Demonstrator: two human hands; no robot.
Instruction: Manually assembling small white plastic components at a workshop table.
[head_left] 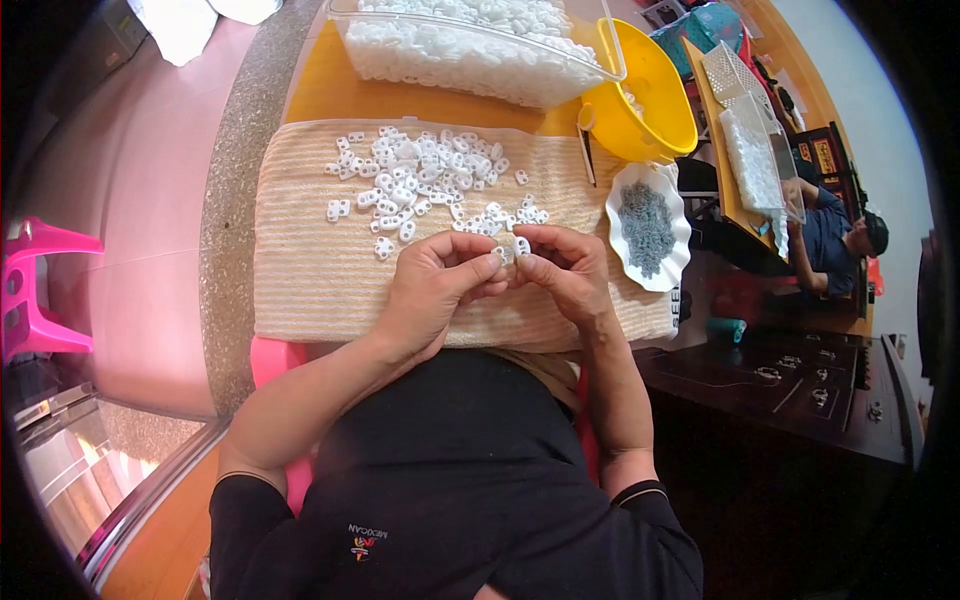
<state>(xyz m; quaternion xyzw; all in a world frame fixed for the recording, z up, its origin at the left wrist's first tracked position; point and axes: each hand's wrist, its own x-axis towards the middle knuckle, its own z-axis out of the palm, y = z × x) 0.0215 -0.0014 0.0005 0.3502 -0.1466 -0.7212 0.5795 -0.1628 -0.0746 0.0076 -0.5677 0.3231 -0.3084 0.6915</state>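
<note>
Over the front of a striped beige cloth (310, 280), my two hands meet fingertip to fingertip. My left hand (432, 285) pinches a small white two-holed plastic piece (503, 256) between thumb and forefinger. Another white plastic piece (521, 246) with dark openings is gripped by the thumb and forefinger of my right hand (568, 272). The pieces are side by side; whether they touch I cannot tell. Just beyond my fingers lies a small cluster of white pieces (490, 217). A larger loose pile (415, 170) of similar pieces spreads behind it, to the left.
Right of my hands stands a white scalloped dish (680, 245) holding small grey bits (645, 225). Farther back are a yellow basin (665, 110), a slim pen-like tool (587, 155) and a clear bin (470, 90) full of white pieces. Another person (835, 240) works at the right. A pink stool (45, 290) stands left.
</note>
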